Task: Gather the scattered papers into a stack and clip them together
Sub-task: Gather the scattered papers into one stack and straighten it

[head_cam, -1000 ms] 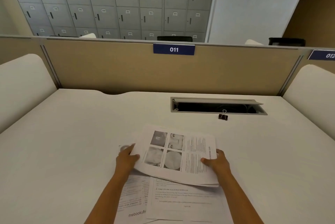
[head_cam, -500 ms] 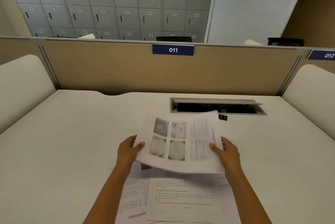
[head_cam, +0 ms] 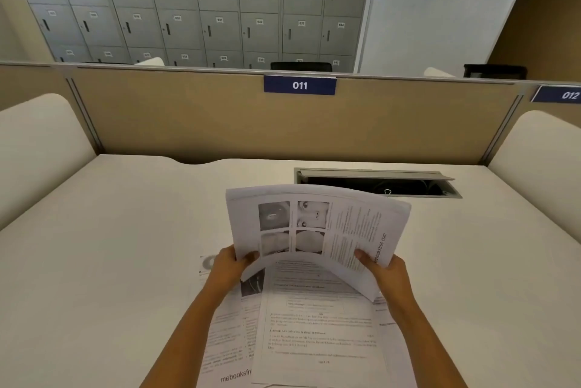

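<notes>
Head view: a sheaf of papers [head_cam: 314,224] is held tilted up above the desk [head_cam: 125,246], pinched at its near left corner by the left hand [head_cam: 229,268] and at its near right edge by the right hand [head_cam: 388,274]. Its long axis runs left to right. Loose sheets [head_cam: 314,324] lie flat directly below and nearer, so a move down and back is judged likely. Only a wire loop of the binder clip [head_cam: 387,192] is seen past the far right corner, nearer the right hand.
</notes>
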